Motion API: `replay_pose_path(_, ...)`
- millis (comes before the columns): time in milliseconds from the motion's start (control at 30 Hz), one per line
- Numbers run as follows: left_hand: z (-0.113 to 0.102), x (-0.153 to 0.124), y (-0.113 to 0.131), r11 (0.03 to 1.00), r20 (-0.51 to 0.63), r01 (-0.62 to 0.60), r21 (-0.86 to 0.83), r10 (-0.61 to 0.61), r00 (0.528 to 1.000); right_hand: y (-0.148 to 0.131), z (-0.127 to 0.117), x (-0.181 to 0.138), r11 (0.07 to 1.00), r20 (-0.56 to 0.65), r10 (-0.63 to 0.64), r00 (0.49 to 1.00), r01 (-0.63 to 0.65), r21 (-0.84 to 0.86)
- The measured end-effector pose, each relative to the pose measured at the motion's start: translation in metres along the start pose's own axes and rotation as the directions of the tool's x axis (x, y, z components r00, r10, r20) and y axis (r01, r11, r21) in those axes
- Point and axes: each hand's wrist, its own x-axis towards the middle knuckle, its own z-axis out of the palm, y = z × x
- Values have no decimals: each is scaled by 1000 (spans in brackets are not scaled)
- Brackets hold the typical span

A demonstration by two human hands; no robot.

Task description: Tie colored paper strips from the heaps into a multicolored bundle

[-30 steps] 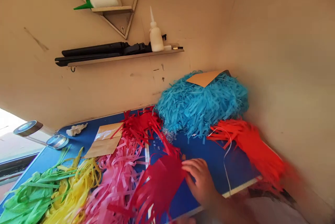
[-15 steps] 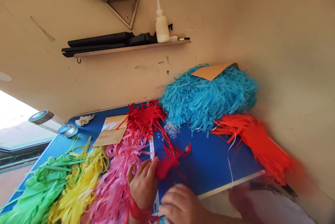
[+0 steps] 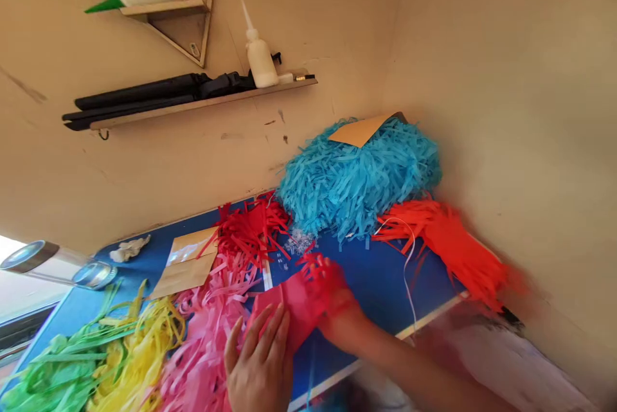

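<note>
Red paper (image 3: 295, 303) lay between left hand (image 3: 260, 360), fingers spread against its near edge, and right hand (image 3: 337, 299), whose fringe-veiled grip I couldn't tell.

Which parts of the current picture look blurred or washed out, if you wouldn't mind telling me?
Head view: the right hand is motion-blurred, while the left hand looks sharper; head view: the orange-red fringe smears at its lower right end; head view: the bright patch at the left edge is washed out around the clear jar.
</note>
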Motion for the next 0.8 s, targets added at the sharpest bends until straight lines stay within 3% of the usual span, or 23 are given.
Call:
replay_pose_path(167,64,-18,34,989,25,-103,-105,107,994,99,-67,-47,966,-101,235,967,-243,-84)
replay_pose_path(233,82,-26,44,990,52,-106,-98,112,992,121,-98,-66,933,-219,330,918,-353,-72)
replay_pose_path(333,96,-37,51,993,90,-90,-82,97,991,106,-122,-78,882,-542,357,761,-465,-72)
replay_pose_path(367,99,-40,51,993,105,-83,-80,91,990,90,-120,-77,907,-557,300,774,-413,-86)
replay_pose_path(400,100,-43,51,994,121,-73,-78,82,989,72,-113,-73,955,-489,201,849,-280,-94)
replay_pose_path(433,101,-45,50,994,137,-69,-80,79,987,54,-103,-66,991,-306,84,948,-113,-77)
replay_pose_path(467,101,-47,49,994,151,-70,-85,82,985,39,-91,-57,997,-77,-62,995,60,-40)
replay_pose_path(533,100,-49,48,993,168,-69,-93,84,982,25,-67,-37,983,215,-179,960,181,10)
replay_pose_path(567,99,-49,48,994,172,-61,-96,77,982,26,-58,-28,990,244,-125,962,139,-38)
replay_pose_path(600,97,-48,48,994,176,-48,-100,65,982,30,-52,-21,991,196,-13,981,38,-126)
replay_pose_path(667,93,-44,49,993,190,3,-121,20,981,42,-49,-17,956,-3,159,987,-155,-249)
replay_pose_path(700,90,-42,50,989,208,36,-141,-6,978,47,-50,-18,958,-43,143,989,-149,-244)
replay_pose_path(733,87,-39,50,984,232,71,-165,-31,972,50,-51,-22,978,-8,66,998,-67,-197)
replay_pose_path(800,81,-34,48,965,289,144,-217,-78,954,50,-51,-30,987,189,-156,970,158,2)
